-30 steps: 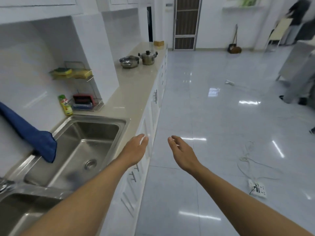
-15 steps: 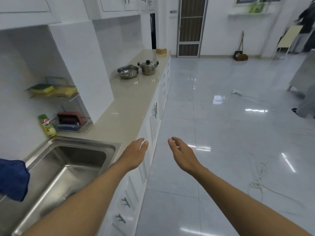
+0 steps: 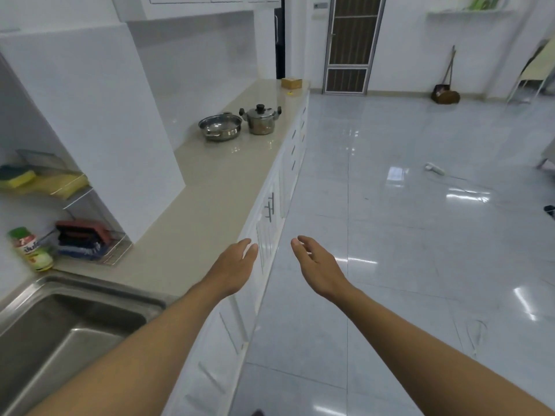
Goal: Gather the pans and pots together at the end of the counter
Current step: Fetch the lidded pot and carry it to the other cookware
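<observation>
At the worktop's near-left corner stand one green-capped bottle [image 3: 31, 250] and one wire rack [image 3: 87, 240], beside one steel sink [image 3: 75, 325]. The left hand [image 3: 232, 267] hovers over the worktop's [image 3: 210, 199] front edge, grip wide, fingers loose, holding nothing. Toward the far end, well apart from both hands, sit two vessels just beside each other: one open steel pan [image 3: 220, 127] on the wall side, one lidded steel pot [image 3: 260, 119] nearer the front edge. One small tan box [image 3: 291, 82] rests at the far end. The right hand [image 3: 318, 265] hangs over the floor, grip wide, empty.
</observation>
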`<action>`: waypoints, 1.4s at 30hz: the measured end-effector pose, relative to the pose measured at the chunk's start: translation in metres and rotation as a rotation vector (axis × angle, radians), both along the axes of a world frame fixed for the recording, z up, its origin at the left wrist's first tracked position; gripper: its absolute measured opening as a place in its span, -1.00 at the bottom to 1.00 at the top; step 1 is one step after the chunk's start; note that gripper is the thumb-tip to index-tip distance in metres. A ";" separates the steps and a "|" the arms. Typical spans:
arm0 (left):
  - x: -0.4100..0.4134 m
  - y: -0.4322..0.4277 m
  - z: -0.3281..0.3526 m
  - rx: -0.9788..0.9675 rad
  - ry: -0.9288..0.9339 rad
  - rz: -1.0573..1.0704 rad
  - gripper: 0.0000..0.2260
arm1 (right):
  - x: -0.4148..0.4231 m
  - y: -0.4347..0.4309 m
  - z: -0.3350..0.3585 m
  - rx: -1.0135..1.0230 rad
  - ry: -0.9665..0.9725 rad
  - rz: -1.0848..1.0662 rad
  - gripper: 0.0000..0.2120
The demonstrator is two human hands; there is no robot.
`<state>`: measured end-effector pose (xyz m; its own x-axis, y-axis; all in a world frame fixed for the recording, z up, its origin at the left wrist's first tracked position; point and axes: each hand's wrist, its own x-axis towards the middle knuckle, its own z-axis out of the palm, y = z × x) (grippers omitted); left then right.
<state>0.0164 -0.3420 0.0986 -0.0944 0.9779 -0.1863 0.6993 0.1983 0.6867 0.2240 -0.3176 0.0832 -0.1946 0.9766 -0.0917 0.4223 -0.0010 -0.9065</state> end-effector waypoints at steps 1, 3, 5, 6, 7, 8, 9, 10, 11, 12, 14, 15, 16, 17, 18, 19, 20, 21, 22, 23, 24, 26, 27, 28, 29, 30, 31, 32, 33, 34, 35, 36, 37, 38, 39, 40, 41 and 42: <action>-0.001 0.015 -0.001 0.000 0.004 -0.007 -0.48 | 0.000 0.014 0.000 0.001 0.000 -0.003 -0.33; -0.004 0.048 -0.003 0.017 0.015 -0.021 -0.48 | -0.001 0.043 0.000 0.004 0.003 -0.008 -0.33; -0.008 0.081 -0.004 0.027 0.020 -0.028 -0.49 | -0.003 0.072 -0.002 0.004 0.010 -0.018 -0.32; -0.010 0.097 -0.004 0.025 0.026 -0.036 -0.49 | -0.004 0.087 -0.002 0.002 0.009 -0.025 -0.33; -0.012 0.113 -0.004 0.024 0.032 -0.049 -0.49 | -0.005 0.101 -0.002 0.000 0.007 -0.031 -0.33; -0.015 0.129 -0.004 0.022 0.036 -0.062 -0.49 | -0.006 0.115 -0.002 -0.003 0.003 -0.037 -0.33; -0.017 0.145 -0.004 0.021 0.038 -0.073 -0.49 | -0.007 0.128 -0.002 -0.008 -0.001 -0.044 -0.33; -0.020 0.162 -0.002 0.019 0.041 -0.086 -0.49 | -0.009 0.143 0.000 -0.010 -0.005 -0.053 -0.33; -0.023 0.179 0.000 0.020 0.045 -0.101 -0.49 | -0.011 0.157 0.001 -0.010 -0.007 -0.063 -0.33; -0.026 0.195 0.002 0.025 0.048 -0.111 -0.50 | -0.013 0.172 0.002 -0.008 -0.009 -0.074 -0.33; -0.030 0.228 0.005 0.049 0.050 -0.116 -0.54 | -0.018 0.200 0.004 -0.001 -0.006 -0.094 -0.34; -0.031 0.243 0.005 0.054 0.042 -0.114 -0.55 | -0.020 0.213 0.004 -0.001 -0.001 -0.101 -0.33; -0.032 0.255 0.005 0.050 0.034 -0.111 -0.56 | -0.022 0.225 0.004 -0.005 0.002 -0.105 -0.32; -0.032 0.266 0.003 0.047 0.029 -0.117 -0.59 | -0.024 0.237 0.003 -0.010 0.000 -0.106 -0.32; -0.033 0.276 0.001 0.041 0.028 -0.122 -0.64 | -0.026 0.248 0.002 -0.013 -0.004 -0.106 -0.31; -0.034 0.287 -0.001 0.038 0.024 -0.128 -0.67 | -0.028 0.259 0.001 -0.011 -0.008 -0.106 -0.32; -0.035 0.300 -0.002 0.035 0.018 -0.127 -0.65 | -0.029 0.273 0.001 -0.009 -0.012 -0.104 -0.32; -0.037 0.312 -0.002 0.036 0.012 -0.119 -0.62 | -0.031 0.287 0.000 -0.009 -0.015 -0.102 -0.31; -0.039 0.326 -0.003 0.040 0.014 -0.115 -0.59 | -0.032 0.301 -0.001 -0.012 -0.017 -0.096 -0.31; -0.040 0.340 -0.004 0.047 0.023 -0.114 -0.57 | -0.032 0.316 -0.002 -0.015 -0.017 -0.087 -0.30; -0.041 0.355 -0.005 0.047 0.032 -0.110 -0.56 | -0.032 0.331 -0.004 -0.016 -0.012 -0.076 -0.30; -0.043 0.386 -0.006 0.047 0.047 -0.089 -0.53 | -0.031 0.363 -0.005 -0.013 -0.010 -0.054 -0.28; -0.043 0.402 -0.006 0.049 0.052 -0.075 -0.52 | -0.031 0.381 -0.006 -0.008 -0.013 -0.043 -0.28; -0.043 0.418 -0.005 0.050 0.058 -0.058 -0.51 | -0.030 0.399 -0.006 -0.005 -0.015 -0.035 -0.28; -0.043 0.433 -0.005 0.052 0.059 -0.037 -0.50 | -0.029 0.418 -0.007 -0.003 -0.016 -0.028 -0.29; -0.042 0.448 -0.005 0.052 0.058 -0.019 -0.50 | -0.029 0.436 -0.008 -0.001 -0.016 -0.021 -0.29; -0.042 0.463 -0.006 0.049 0.060 -0.007 -0.50 | -0.028 0.454 -0.008 -0.001 -0.016 -0.011 -0.30; -0.041 0.477 -0.006 0.040 0.066 0.002 -0.50 | -0.028 0.471 -0.008 -0.005 -0.016 0.002 -0.29; -0.040 0.492 -0.006 0.031 0.073 0.012 -0.50 | -0.028 0.487 -0.007 -0.011 -0.017 0.020 -0.28; -0.039 0.506 -0.006 0.029 0.072 0.027 -0.51 | -0.027 0.504 -0.006 -0.018 -0.014 0.039 -0.27; -0.037 0.520 -0.006 0.035 0.064 0.046 -0.53 | -0.027 0.520 -0.006 -0.024 -0.011 0.056 -0.25; -0.035 0.534 -0.006 0.050 0.053 0.063 -0.58 | -0.026 0.536 -0.005 -0.026 -0.010 0.070 -0.25; -0.034 0.548 -0.008 0.059 0.043 0.075 -0.63 | -0.026 0.553 -0.004 -0.027 -0.011 0.080 -0.25; -0.033 0.560 -0.010 0.055 0.033 0.080 -0.66 | -0.026 0.568 -0.004 -0.030 -0.011 0.086 -0.25; -0.032 0.571 -0.012 0.043 0.026 0.081 -0.62 | -0.026 0.581 -0.004 -0.035 -0.010 0.092 -0.25; -0.033 0.581 -0.014 0.028 0.030 0.079 -0.57 | -0.027 0.593 -0.006 -0.040 -0.011 0.100 -0.25; -0.034 0.591 -0.016 0.017 0.044 0.080 -0.53 | -0.029 0.605 -0.008 -0.042 -0.014 0.109 -0.26; -0.037 0.601 -0.018 0.016 0.053 0.087 -0.51 | -0.031 0.617 -0.010 -0.043 -0.019 0.119 -0.26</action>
